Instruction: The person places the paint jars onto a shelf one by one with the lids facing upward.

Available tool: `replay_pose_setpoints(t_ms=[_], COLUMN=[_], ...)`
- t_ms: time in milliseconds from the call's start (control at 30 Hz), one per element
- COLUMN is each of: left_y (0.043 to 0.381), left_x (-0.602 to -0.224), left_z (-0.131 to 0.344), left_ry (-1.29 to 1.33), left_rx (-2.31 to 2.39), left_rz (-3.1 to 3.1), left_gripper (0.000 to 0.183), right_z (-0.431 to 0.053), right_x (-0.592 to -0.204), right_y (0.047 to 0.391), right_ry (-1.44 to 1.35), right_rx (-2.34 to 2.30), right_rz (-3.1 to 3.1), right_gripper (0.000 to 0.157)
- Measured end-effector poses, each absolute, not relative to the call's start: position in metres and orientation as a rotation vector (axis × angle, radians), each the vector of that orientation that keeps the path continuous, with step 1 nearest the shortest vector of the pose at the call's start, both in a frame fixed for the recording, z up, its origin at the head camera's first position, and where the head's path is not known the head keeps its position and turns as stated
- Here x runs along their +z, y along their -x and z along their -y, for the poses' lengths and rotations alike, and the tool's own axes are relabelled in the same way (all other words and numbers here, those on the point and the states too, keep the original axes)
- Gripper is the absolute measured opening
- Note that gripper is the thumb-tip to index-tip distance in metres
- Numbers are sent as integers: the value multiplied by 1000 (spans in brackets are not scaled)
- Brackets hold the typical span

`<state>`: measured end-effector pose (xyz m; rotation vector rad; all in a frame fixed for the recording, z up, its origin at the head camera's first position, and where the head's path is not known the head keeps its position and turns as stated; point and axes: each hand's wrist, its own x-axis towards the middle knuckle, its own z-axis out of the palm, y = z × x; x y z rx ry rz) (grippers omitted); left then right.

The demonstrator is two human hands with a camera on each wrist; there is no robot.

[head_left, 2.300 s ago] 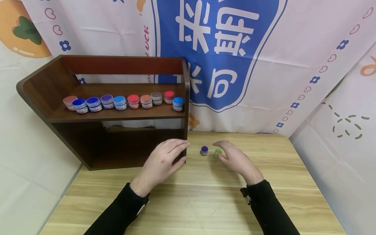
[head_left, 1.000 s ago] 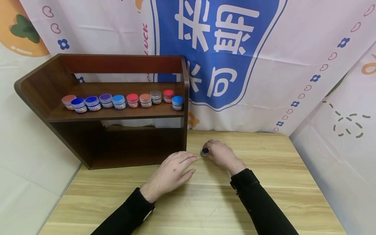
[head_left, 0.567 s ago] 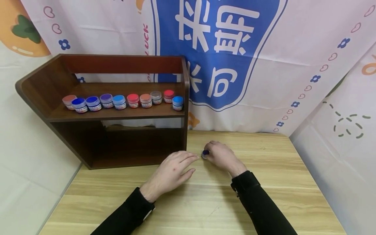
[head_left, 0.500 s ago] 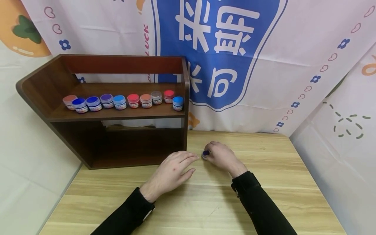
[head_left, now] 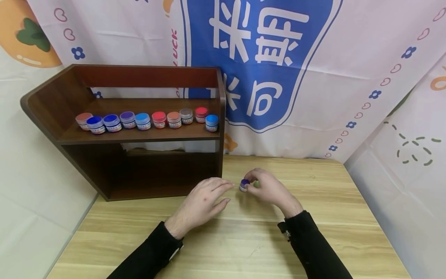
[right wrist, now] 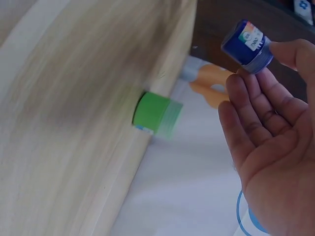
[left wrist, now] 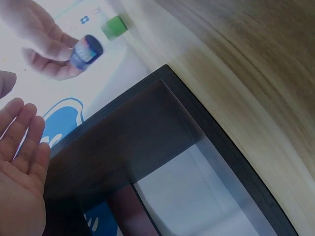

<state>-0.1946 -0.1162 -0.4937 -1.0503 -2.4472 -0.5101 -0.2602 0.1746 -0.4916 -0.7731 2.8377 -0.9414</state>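
My right hand [head_left: 273, 190] pinches a small dark blue-purple paint jar [head_left: 243, 185] by its lid, between thumb and fingertips. In the right wrist view the blue-purple jar [right wrist: 247, 45] is off the tabletop. Just behind that hand a green paint jar [head_left: 256, 183], partly hidden in the head view, stands on the table; the right wrist view shows the green jar [right wrist: 156, 114] whole. My left hand [head_left: 202, 201], its fingers loosely extended, holds nothing. It is in front of the right end of the brown shelf [head_left: 139, 140], apart from the blue-purple jar.
Several paint jars with red, orange, blue, purple and grey lids, such as a red-lidded jar [head_left: 159, 120], line the shelf's upper board. A printed cloth [head_left: 313, 97] hangs behind the wooden table [head_left: 244, 240]. White-covered walls bound both sides.
My right hand has shifted left from the green jar, taken hold of the blue-purple jar and lifted it. The green jar shows again beside it. My left hand has moved slightly right and nearer.
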Motion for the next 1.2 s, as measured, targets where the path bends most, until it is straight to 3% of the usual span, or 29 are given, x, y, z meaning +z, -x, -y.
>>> replay_pose_setpoints(t_ms=[467, 833, 1200], left_y=[196, 193, 192], left_x=[-494, -489, -481], left_z=[115, 113, 118], left_ry=[1096, 1167, 1231], left_rx=[-525, -566, -502], left_rz=[2404, 2304, 2240], left_gripper=[52, 44, 48], right_z=[-174, -171, -175], right_x=[-470, -457, -454], right_y=[233, 214, 206], right_ry=[846, 877, 936], right_rx=[-1242, -1293, -1301], right_rz=[-2586, -2528, -2501], right_gripper=[25, 28, 27])
